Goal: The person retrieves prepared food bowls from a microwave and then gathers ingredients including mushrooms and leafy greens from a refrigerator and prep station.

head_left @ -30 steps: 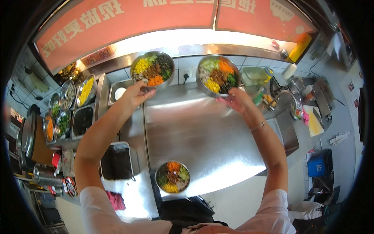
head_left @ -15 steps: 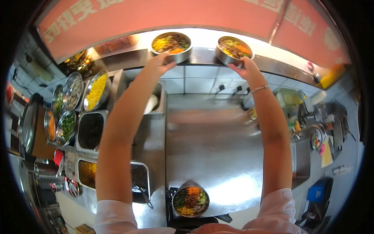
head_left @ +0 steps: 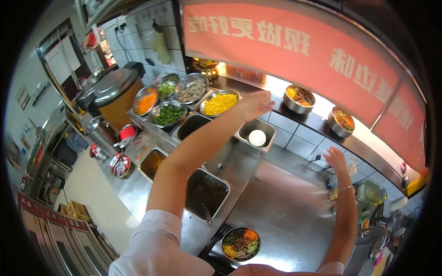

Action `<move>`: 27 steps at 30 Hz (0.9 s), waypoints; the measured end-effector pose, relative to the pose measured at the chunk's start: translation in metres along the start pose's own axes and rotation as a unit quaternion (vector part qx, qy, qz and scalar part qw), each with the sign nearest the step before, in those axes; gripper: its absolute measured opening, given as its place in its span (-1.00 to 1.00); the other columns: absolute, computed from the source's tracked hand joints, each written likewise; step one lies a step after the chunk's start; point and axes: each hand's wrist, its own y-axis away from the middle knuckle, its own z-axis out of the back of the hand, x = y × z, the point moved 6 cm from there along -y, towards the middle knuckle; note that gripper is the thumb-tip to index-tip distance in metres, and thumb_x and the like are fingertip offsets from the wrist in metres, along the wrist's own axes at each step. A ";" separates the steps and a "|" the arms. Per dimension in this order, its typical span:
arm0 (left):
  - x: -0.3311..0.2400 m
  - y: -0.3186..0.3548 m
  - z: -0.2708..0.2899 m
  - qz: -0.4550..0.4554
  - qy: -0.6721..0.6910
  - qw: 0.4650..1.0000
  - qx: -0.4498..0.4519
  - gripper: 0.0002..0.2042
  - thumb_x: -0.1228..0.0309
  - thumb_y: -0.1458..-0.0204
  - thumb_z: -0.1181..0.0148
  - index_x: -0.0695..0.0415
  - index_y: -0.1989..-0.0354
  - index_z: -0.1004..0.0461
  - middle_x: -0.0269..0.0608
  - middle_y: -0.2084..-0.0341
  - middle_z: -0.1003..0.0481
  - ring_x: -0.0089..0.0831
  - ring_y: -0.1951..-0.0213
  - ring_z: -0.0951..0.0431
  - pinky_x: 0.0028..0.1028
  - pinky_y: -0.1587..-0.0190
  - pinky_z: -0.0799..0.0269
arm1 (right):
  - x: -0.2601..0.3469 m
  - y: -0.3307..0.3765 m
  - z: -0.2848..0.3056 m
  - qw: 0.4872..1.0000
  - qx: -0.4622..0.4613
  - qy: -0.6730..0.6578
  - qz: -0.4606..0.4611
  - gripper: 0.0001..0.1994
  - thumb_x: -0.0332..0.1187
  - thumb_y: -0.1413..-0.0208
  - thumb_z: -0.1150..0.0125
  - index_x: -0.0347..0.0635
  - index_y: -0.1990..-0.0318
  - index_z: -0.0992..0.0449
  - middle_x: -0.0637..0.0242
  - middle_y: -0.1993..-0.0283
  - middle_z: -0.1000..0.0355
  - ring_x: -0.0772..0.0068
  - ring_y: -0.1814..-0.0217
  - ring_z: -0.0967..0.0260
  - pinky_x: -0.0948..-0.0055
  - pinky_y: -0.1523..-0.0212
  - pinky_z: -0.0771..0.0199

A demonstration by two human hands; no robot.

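Two metal bowls of mixed toppings, one bowl (head_left: 299, 109) and another bowl (head_left: 340, 130), stand on the dark ledge at the back. My left hand (head_left: 254, 106) is in the air left of the first bowl, holding nothing, its fingers stretched out and slightly blurred. Below the second bowl, over the counter, my right hand (head_left: 336, 159) is also free, with its fingers apart. A third metal bowl (head_left: 241, 244) with corn, carrot shreds, cucumber and greens sits at the near edge, close to my body.
At left stand metal bowls of corn (head_left: 221, 104), chopped greens (head_left: 168, 113) and carrot (head_left: 146, 101). Pans of dark sauce (head_left: 206, 191) and orange sauce (head_left: 153, 163) sit nearer. A steel counter (head_left: 281, 207) spreads ahead; a faucet (head_left: 381, 230) is at right. A red banner (head_left: 304, 46) hangs above the ledge.
Both hands have let go of the two bowls, which stay on the ledge, and have drawn back from them. The view has swung to the left.
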 end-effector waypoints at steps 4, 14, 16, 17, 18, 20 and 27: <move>-0.132 0.077 -0.010 -0.170 0.048 0.984 -0.015 -0.79 0.34 0.01 -0.17 0.12 0.22 -0.39 -0.21 0.27 -0.46 -0.38 0.15 -0.46 -0.36 0.06 -0.40 | 0.020 0.051 -0.006 0.993 0.051 0.111 -0.005 -0.70 -0.30 -0.13 0.00 -0.20 0.01 -0.33 0.30 0.14 -0.39 0.40 0.26 -0.45 0.55 0.33 -0.44; -0.355 0.250 0.049 -0.437 0.073 0.878 -0.183 -0.78 0.37 -0.04 -0.12 0.17 0.22 -0.25 -0.14 0.30 -0.41 -0.26 0.17 -0.46 -0.33 0.11 -0.47 | 0.078 0.139 -0.102 0.966 0.206 0.132 0.084 -0.76 -0.50 -0.09 -0.01 -0.29 0.06 -0.36 0.24 0.18 -0.41 0.44 0.28 -0.45 0.58 0.27 -0.41; -0.373 0.271 0.045 -0.446 0.053 0.874 -0.186 -0.77 0.42 -0.04 -0.11 0.20 0.19 -0.26 -0.16 0.29 -0.38 -0.27 0.16 -0.45 -0.33 0.10 -0.46 | 0.091 0.164 -0.130 0.954 0.229 0.155 0.117 -0.75 -0.53 -0.07 0.01 -0.30 0.06 -0.36 0.24 0.19 -0.41 0.43 0.27 -0.45 0.57 0.26 -0.41; -0.373 0.279 0.043 -0.457 0.021 0.864 -0.212 -0.74 0.44 -0.03 -0.11 0.21 0.14 -0.25 -0.15 0.25 -0.36 -0.27 0.14 -0.43 -0.33 0.09 -0.44 | 0.095 0.178 -0.142 0.947 0.239 0.165 0.134 -0.74 -0.55 -0.06 0.02 -0.30 0.06 -0.36 0.23 0.19 -0.41 0.43 0.27 -0.45 0.57 0.25 -0.41; -0.371 0.288 0.037 -0.466 -0.011 0.852 -0.238 -0.70 0.46 -0.02 -0.12 0.22 0.09 -0.24 -0.14 0.21 -0.35 -0.28 0.12 -0.42 -0.33 0.09 -0.43 | 0.097 0.191 -0.155 0.946 0.252 0.155 0.132 -0.74 -0.55 -0.06 0.01 -0.31 0.06 -0.36 0.23 0.19 -0.41 0.43 0.27 -0.45 0.57 0.24 -0.41; -0.392 0.300 0.047 -0.481 -0.068 0.834 -0.262 -0.60 0.48 0.00 -0.13 0.23 -0.01 -0.19 -0.13 0.17 -0.32 -0.29 0.09 -0.39 -0.33 0.09 -0.41 | 0.108 0.211 -0.179 0.942 0.273 0.133 0.139 -0.74 -0.54 -0.06 0.01 -0.32 0.06 -0.35 0.22 0.19 -0.41 0.44 0.25 -0.44 0.57 0.23 -0.40; -0.442 0.279 0.047 -0.486 -0.170 0.811 -0.279 -0.39 0.48 0.06 -0.20 0.16 -0.17 -0.05 -0.08 0.04 -0.27 -0.32 0.04 -0.33 -0.35 0.09 -0.37 | 0.126 0.284 -0.196 0.904 0.260 0.281 0.191 -0.74 -0.53 -0.04 0.00 -0.33 0.07 -0.38 0.18 0.23 -0.46 0.50 0.22 -0.44 0.55 0.19 -0.41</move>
